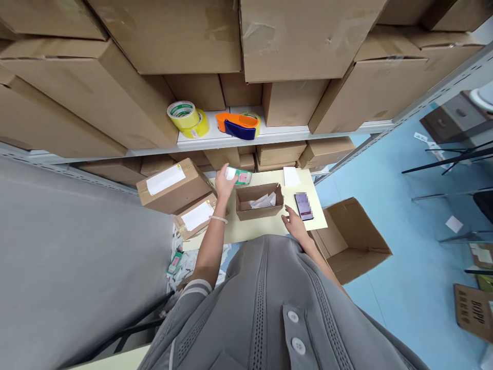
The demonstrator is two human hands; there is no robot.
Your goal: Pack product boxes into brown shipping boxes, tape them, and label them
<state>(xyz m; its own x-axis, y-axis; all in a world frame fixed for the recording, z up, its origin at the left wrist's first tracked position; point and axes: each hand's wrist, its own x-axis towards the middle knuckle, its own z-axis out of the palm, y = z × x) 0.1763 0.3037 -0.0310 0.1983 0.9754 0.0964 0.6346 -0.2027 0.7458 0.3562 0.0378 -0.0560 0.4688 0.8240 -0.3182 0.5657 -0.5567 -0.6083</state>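
My left hand is closed on the near end of a small flat green-and-white packet with a pink patch, behind the open box. Directly in front of me stands an open brown cardboard box with crumpled white paper inside. My right hand is just right of that box, fingers apart and holding nothing. A phone with a lit screen lies on the pale table, beyond my right fingers. A white sheet of paper rests near the table's back edge.
Two cartons with white labels are stacked on the left. Tape rolls and an orange-and-blue tape dispenser sit on the shelf under large cartons. An open carton stands right of the table; several packets lie low left.
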